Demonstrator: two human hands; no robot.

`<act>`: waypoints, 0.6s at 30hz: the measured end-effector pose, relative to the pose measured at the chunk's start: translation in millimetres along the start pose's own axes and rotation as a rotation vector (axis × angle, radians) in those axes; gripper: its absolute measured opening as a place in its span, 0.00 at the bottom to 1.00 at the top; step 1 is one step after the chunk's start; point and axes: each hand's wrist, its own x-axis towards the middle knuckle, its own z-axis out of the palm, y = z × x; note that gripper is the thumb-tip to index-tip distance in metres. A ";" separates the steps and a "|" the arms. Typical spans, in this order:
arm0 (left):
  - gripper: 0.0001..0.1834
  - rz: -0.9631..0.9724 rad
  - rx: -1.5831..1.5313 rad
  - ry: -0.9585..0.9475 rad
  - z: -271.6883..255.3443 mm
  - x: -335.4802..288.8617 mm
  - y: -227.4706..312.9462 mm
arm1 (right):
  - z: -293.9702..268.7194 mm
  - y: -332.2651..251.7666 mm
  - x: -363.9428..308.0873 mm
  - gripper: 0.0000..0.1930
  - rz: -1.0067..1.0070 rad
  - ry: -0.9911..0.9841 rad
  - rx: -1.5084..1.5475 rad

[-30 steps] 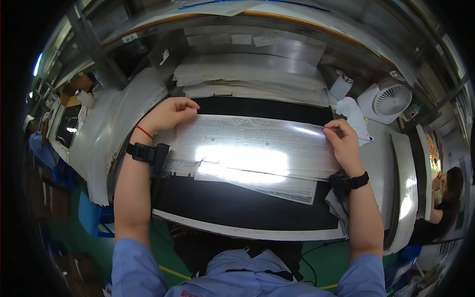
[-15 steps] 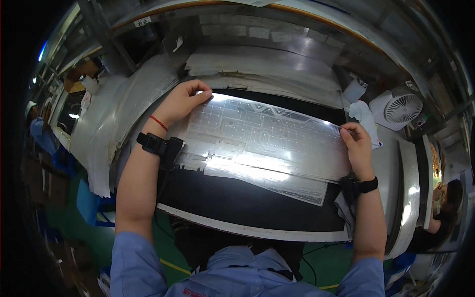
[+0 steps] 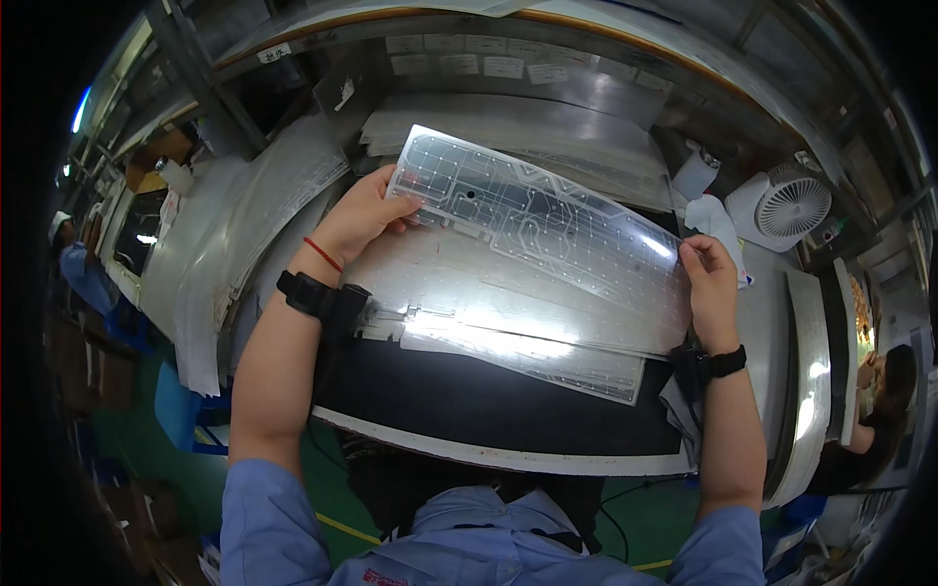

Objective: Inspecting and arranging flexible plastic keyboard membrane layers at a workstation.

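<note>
A clear printed plastic sheet, covered with fine white lines and dots, is tilted up between my hands. My left hand pinches its left end, thumb on top. At the far right corner my right hand grips the same sheet between thumb and fingers. Beneath it lie more thin, shiny sheets, spread over the black mat. The lowest sheet's printed corner sticks out toward me. Strong glare hides part of the surface near the middle.
Stacks of sheets stand behind and to the left. At the back right are a small white fan, a bottle and a crumpled white cloth. Another person sits at the far right.
The sheet's left end has risen off the pile and now slants upward. My left hand has shifted its hold down that end; my right hand has barely moved.
</note>
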 end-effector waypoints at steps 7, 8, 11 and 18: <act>0.15 0.024 0.006 0.059 0.6 4.0 -6.8 | 0.5 -0.4 -0.6 0.05 0.000 0.020 0.021; 0.15 0.022 -0.002 0.069 0.7 4.3 -7.4 | 0.6 -0.6 -0.8 0.05 -0.003 0.018 0.016; 0.14 0.027 0.003 0.084 0.7 5.7 -9.0 | 0.4 -0.8 -0.5 0.05 -0.010 0.011 0.014; 0.11 0.016 0.005 0.085 -0.1 6.7 -9.9 | 0.6 -1.2 -0.7 0.06 0.000 0.005 0.022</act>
